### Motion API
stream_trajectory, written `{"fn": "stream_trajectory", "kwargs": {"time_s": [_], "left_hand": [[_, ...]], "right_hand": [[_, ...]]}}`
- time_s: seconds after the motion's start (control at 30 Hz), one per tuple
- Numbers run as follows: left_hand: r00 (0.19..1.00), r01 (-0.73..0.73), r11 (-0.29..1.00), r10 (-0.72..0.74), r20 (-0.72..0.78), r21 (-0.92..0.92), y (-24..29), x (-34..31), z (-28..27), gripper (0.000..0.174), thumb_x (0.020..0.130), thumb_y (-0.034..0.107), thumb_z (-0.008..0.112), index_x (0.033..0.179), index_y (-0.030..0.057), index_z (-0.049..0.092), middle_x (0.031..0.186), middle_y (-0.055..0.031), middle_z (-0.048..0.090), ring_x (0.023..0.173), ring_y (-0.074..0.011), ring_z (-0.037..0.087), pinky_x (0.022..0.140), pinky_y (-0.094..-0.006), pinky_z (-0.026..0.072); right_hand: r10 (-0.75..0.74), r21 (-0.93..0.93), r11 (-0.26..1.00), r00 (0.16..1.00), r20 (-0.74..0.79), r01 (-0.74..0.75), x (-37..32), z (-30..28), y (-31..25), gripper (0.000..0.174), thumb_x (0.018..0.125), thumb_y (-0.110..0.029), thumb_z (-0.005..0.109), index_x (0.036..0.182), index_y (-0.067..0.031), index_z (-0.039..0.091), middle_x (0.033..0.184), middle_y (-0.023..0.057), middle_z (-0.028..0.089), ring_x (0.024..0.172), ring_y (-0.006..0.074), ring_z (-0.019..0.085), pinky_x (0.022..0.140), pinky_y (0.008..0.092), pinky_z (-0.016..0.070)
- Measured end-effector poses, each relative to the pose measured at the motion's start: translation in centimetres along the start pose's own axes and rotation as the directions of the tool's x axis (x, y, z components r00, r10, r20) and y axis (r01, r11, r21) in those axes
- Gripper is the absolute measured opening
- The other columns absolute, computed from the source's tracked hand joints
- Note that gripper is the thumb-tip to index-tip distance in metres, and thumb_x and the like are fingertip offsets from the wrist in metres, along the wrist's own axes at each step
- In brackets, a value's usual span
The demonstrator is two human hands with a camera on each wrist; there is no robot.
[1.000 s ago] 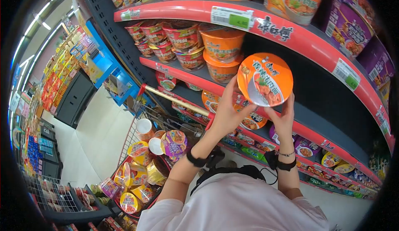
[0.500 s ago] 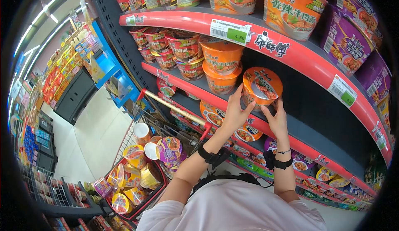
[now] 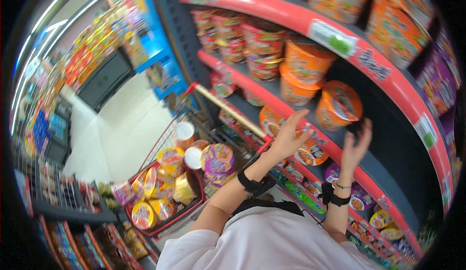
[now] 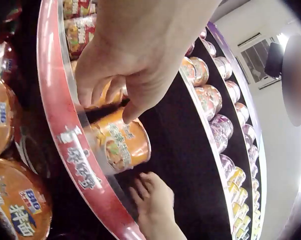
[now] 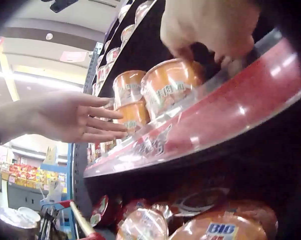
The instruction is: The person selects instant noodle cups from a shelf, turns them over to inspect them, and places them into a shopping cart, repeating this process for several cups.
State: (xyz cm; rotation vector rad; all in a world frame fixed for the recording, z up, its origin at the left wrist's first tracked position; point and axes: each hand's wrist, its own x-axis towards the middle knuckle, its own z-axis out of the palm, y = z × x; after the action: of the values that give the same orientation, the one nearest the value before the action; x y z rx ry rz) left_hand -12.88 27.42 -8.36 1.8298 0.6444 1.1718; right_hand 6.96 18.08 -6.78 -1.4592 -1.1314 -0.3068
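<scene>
An orange cup of instant noodles stands upright on the middle shelf, beside a stack of two orange noodle cups. My left hand is at the shelf's front edge, to the left of the single cup, with its fingers extended. In the right wrist view the left hand shows straight fingers and nothing in the palm. To the cup's right, my right hand has loosely bent fingers with nothing in them. The left wrist view shows a gap between the cup and the right hand.
A shopping cart with several noodle cups stands at lower left, its handle near the shelves. Red edge strips curve across the shelf fronts. Red noodle cups stand left of the orange stack; more packs line the lower shelves.
The orange cup went from being held up in both hands down onto the shelf beside the stack. Both hands have let go and drawn apart from it. The view has shifted left.
</scene>
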Motion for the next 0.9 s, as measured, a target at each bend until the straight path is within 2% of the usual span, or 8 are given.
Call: {"fn": "stream_trajectory", "kwargs": {"time_s": [0.13,0.3,0.43,0.47,0.53,0.67,0.8,0.9], "left_hand": [[0.989,0.131,0.991,-0.133,-0.069,-0.032,-1.2,-3.1,-5.3,0.041,0.089,0.014,0.063,0.126,0.0018,0.05,0.123,-0.0143,0.054,0.116,-0.0259,0.053,0.098,-0.0372,0.0442],[0.92,0.289,0.957,-0.268,-0.287,0.032,-3.8,-7.0,-11.8,0.041,0.088,0.02,0.065,0.122,0.0013,0.053,0.116,-0.0146,0.058,0.11,-0.0251,0.056,0.092,-0.0362,0.0457],[0.855,0.305,0.866,-0.066,-0.515,0.396,-9.7,-11.1,-18.1,0.045,0.078,0.012,0.068,0.118,0.0014,0.053,0.113,-0.0179,0.056,0.108,-0.0351,0.052,0.093,-0.0412,0.0403],[0.83,0.338,0.827,-0.037,-0.556,0.449,-11.0,-12.4,-19.7,0.046,0.075,0.006,0.066,0.118,0.0008,0.052,0.112,-0.0195,0.054,0.109,-0.0381,0.05,0.094,-0.0439,0.0386],[0.789,0.534,0.578,-0.079,-0.609,0.617,-14.4,-15.8,-22.4,0.052,0.072,0.004,0.064,0.121,0.0027,0.05,0.119,-0.0206,0.051,0.112,-0.0403,0.045,0.097,-0.047,0.035],[0.782,0.602,0.163,-0.32,-0.535,0.782,-15.1,-20.5,-24.3,0.082,0.067,0.012,0.069,0.141,0.0109,0.033,0.137,-0.0203,0.039,0.127,-0.0429,0.036,0.107,-0.0603,0.018],[0.919,0.362,0.0,-0.166,-0.357,0.932,-19.8,-24.0,-23.5,0.094,0.068,0.018,0.072,0.148,0.0189,0.022,0.143,-0.0202,0.033,0.131,-0.0425,0.032,0.109,-0.0607,0.0112],[0.888,0.398,0.041,-0.27,-0.373,0.917,-19.5,-23.3,-23.3,0.093,0.065,0.022,0.076,0.144,0.0152,0.028,0.138,-0.0199,0.035,0.127,-0.0397,0.035,0.109,-0.0605,0.0119]], "right_hand": [[0.0,0.159,0.986,0.957,-0.29,0.048,-2.9,2.0,-3.4,0.03,0.09,-0.003,0.054,0.119,0.0012,0.05,0.123,0.0141,0.05,0.107,0.0235,0.053,0.094,0.0354,0.0427],[-0.115,0.415,0.91,0.969,0.217,0.015,-7.3,10.4,-10.1,0.017,0.089,-0.003,0.055,0.106,-0.0001,0.054,0.108,0.0135,0.054,0.097,0.0243,0.055,0.083,0.0335,0.0459],[-0.247,0.453,0.868,0.616,0.748,-0.203,-12.3,16.9,-14.3,0.025,0.085,-0.008,0.062,0.11,-0.0025,0.057,0.113,0.013,0.054,0.101,0.0285,0.055,0.086,0.0353,0.0462],[-0.38,0.453,0.891,0.524,0.762,-0.013,-14.0,18.6,-14.0,0.029,0.084,-0.011,0.064,0.111,-0.0034,0.058,0.118,0.0129,0.052,0.108,0.0313,0.052,0.093,0.0391,0.043],[-0.423,0.471,0.88,0.351,0.836,-0.061,-17.0,20.8,-14.5,0.045,0.079,-0.014,0.068,0.121,-0.0073,0.054,0.128,0.0142,0.047,0.122,0.0342,0.043,0.102,0.0432,0.0353],[-0.396,0.371,0.917,0.227,0.89,0.147,-21.1,23.0,-15.2,0.063,0.074,-0.025,0.073,0.13,-0.0085,0.048,0.139,0.0157,0.039,0.13,0.0389,0.032,0.109,0.0481,0.027],[-0.303,0.285,0.948,0.117,0.946,0.143,-23.2,23.6,-14.7,0.072,0.073,-0.026,0.075,0.135,-0.008,0.042,0.138,0.0193,0.036,0.13,0.0441,0.027,0.108,0.0516,0.026],[-0.318,0.286,0.935,0.139,0.938,0.21,-23.9,23.2,-14.1,0.075,0.075,-0.028,0.074,0.135,-0.0009,0.039,0.141,0.0195,0.034,0.133,0.0438,0.025,0.109,0.0526,0.0244]]}}
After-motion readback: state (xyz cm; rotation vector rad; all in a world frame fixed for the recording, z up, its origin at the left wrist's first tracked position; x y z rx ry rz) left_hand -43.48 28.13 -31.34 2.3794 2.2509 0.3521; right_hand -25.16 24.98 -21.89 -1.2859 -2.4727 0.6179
